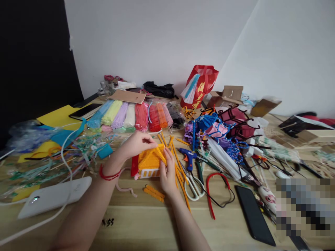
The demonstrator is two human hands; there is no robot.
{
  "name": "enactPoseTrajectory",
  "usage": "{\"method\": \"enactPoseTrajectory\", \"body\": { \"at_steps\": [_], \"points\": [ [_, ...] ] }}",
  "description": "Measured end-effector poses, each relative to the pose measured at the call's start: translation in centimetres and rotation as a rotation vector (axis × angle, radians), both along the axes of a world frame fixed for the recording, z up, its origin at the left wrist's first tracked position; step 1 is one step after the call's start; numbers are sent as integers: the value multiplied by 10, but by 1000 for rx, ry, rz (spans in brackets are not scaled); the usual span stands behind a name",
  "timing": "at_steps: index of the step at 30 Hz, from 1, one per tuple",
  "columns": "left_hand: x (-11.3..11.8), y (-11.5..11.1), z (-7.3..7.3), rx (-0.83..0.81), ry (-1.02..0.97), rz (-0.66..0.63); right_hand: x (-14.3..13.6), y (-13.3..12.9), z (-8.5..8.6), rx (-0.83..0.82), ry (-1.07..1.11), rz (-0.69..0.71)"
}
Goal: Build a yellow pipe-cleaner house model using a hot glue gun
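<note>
A small house-shaped craft (149,161) with an orange fuzzy roof, white-and-orange striped front and red left side stands on the wooden table. My left hand (138,143) reaches over its top left, fingertips pinched at the orange roof edge. Around the roof's right side, my right hand (167,170) has its thumb and fingers closed on the craft. Short orange pipe cleaner pieces (154,193) lie just in front of it. Long orange pipe cleaners (180,174) are spread to the right, beside white-handled scissors (194,188) and a blue glue gun (188,157).
Bagged coloured pipe cleaners (131,115) line the back, near a red bag (199,87). Blue and purple fuzzy pieces (217,129) are heaped at right. A black phone (253,214) lies front right. A white power bank (56,195) with a cable is at left.
</note>
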State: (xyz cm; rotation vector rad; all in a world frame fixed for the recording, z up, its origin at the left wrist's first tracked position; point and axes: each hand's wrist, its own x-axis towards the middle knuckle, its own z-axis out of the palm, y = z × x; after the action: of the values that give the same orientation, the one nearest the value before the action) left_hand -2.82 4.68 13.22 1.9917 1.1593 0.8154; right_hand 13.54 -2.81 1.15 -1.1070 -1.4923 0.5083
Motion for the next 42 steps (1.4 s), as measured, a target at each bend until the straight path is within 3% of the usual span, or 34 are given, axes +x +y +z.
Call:
{"method": "enactPoseTrajectory", "body": {
  "at_steps": [2, 6, 8, 10, 13, 15, 18, 22, 25, 28, 30, 35, 42],
  "points": [
    [-11, -4, -14, 70, -119, 40, 1, -2, -4, -82, 86, -29],
    [-31, -13, -57, 21, -405, 375, 2, 1, -10, -279, 283, 7],
    [-36, -16, -77, -41, -475, 371, 3, 5, -9, -342, 344, 7],
    [-37, -18, -91, -55, -495, 358, 6, 9, -7, -338, 368, -73],
    [-37, -18, -103, -24, -540, 463, 11, 12, -3, -284, 331, -320],
    [-37, -21, -106, 7, -545, 510, 13, 10, -2, -308, 360, -327],
    [-40, -28, -105, -10, -567, 504, 15, 3, -3, -352, 519, -122],
    [-43, -34, -99, -194, -729, 361, 13, -3, -4, -337, 706, 105],
    [-43, -33, -98, -193, -792, 305, 13, -6, -4, -361, 679, 193],
    [-41, -33, -101, -111, -830, 309, 13, -10, -2, -349, 596, 226],
    [-38, -37, -100, -115, -785, 237, 13, -13, 2, -348, 549, 250],
    [-27, -51, -89, -308, -625, 67, 6, -21, 9, -357, 415, 200],
    [-28, -49, -94, -246, -531, 39, 1, -22, 9, -352, 379, 158]
  ]
}}
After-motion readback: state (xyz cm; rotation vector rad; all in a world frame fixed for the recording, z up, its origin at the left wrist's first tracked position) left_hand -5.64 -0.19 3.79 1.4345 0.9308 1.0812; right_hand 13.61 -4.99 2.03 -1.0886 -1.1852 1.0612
